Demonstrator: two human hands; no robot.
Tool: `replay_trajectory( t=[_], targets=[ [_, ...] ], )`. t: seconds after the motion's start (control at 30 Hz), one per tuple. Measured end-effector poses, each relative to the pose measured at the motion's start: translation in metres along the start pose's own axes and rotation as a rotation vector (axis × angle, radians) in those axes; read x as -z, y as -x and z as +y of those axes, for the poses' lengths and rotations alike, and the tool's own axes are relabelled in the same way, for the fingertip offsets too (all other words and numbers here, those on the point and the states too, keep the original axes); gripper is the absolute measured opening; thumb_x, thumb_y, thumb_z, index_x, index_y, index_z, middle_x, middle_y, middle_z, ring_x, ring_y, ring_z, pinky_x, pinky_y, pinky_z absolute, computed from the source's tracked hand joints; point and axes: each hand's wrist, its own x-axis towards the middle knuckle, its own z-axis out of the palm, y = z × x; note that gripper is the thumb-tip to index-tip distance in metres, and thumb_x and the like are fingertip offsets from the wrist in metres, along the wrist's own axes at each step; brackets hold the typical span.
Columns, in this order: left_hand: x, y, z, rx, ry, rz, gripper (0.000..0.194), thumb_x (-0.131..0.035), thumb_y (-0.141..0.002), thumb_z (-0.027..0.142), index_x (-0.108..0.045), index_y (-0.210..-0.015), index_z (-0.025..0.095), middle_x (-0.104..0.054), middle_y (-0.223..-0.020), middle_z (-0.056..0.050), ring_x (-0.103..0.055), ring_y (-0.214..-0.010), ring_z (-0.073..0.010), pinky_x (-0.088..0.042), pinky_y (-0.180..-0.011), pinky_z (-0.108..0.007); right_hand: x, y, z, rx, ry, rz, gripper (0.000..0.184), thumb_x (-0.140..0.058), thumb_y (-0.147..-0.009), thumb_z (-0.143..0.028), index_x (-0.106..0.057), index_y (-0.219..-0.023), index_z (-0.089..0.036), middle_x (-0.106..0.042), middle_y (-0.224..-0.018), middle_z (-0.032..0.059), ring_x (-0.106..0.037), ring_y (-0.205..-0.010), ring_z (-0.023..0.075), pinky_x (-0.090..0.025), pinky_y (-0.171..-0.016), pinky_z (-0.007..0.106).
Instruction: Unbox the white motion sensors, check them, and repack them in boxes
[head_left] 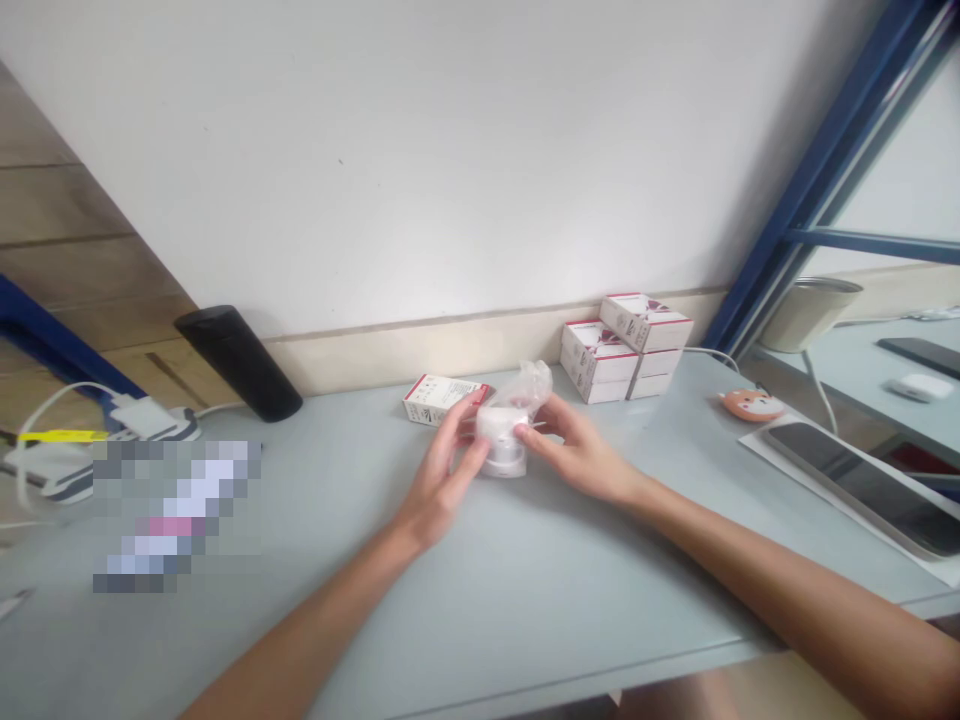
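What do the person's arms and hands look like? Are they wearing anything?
The left hand and right hand have no gloves on. The slim forearms are bare, with no sleeve, watch or bracelet showing.

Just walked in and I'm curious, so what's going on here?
Someone is holding a small white item in a clear plastic bag, with the left hand and right hand on either side of it. A small box lies just beyond the left hand, and a stack of boxes stands farther right, near the wall.
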Motion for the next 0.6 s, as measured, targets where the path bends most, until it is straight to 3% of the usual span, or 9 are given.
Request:
replay_trajectory(
  t=[0.1, 0.2, 0.37, 0.5, 0.6],
  targets=[
    [-0.0046, 0.0001, -0.0031, 0.003, -0.034, 0.044, 0.06, -0.065, -0.101, 0.048, -0.049, -0.155, 0.028, -0.052, -0.162, -0.01, -0.055, -0.144, -0.0321, -0.046, -0.118, -0.045, -0.0004, 0.0015, -0.002, 0.04, 0.007, 0.039, 0.037, -0.067, -0.098, -0.051, -0.062, -0.125, -0.025, -0.071, -0.122, 0.0082, -0.067, -0.112, 0.0242, -0.056, -0.101, 0.043],
    [-0.0054, -0.0025, -0.0076, -0.001, 0.0, -0.006, 0.054, -0.059, -0.103, 0.049, -0.053, -0.152, 0.026, -0.057, -0.158, -0.009, -0.052, -0.147, -0.0307, -0.04, -0.123, -0.044, 0.0, 0.0029, -0.0052, 0.076, -0.014, 0.089, 0.042, -0.075, -0.092, -0.05, -0.059, -0.123, -0.027, -0.069, -0.121, 0.0079, -0.066, -0.111, 0.0238, -0.056, -0.099, 0.042],
    [-0.0006, -0.005, -0.0065, 0.042, 0.012, -0.034, 0.051, -0.054, -0.105, 0.054, -0.058, -0.148, 0.027, -0.057, -0.158, -0.006, -0.045, -0.152, -0.0319, -0.038, -0.125, -0.044, 0.0014, 0.0028, -0.0045, -0.017, 0.007, 0.013, 0.064, -0.082, -0.085, -0.05, -0.05, -0.137, -0.029, -0.063, -0.123, 0.008, -0.064, -0.112, 0.0245, -0.056, -0.097, 0.043],
    [-0.001, -0.0039, -0.0048, 0.032, 0.02, -0.075, 0.052, -0.06, -0.102, 0.051, -0.054, -0.147, 0.027, -0.06, -0.153, -0.01, -0.056, -0.141, -0.0306, -0.046, -0.116, -0.042, 0.0034, 0.0007, -0.0016, -0.1, 0.009, -0.015, 0.078, -0.083, -0.083, -0.047, -0.042, -0.148, -0.03, -0.061, -0.124, 0.0083, -0.065, -0.101, 0.0226, -0.057, -0.09, 0.042],
    [-0.0015, -0.0041, -0.0097, 0.041, 0.002, -0.039, 0.051, -0.066, -0.1, 0.049, -0.054, -0.143, 0.025, -0.067, -0.142, -0.011, -0.064, -0.128, -0.0287, -0.051, -0.109, -0.041, 0.0041, 0.0005, -0.0011, -0.04, 0.06, 0.018, 0.075, -0.083, -0.084, -0.044, -0.046, -0.147, -0.029, -0.063, -0.119, 0.0078, -0.064, -0.104, 0.024, -0.056, -0.094, 0.044]
  ],
)
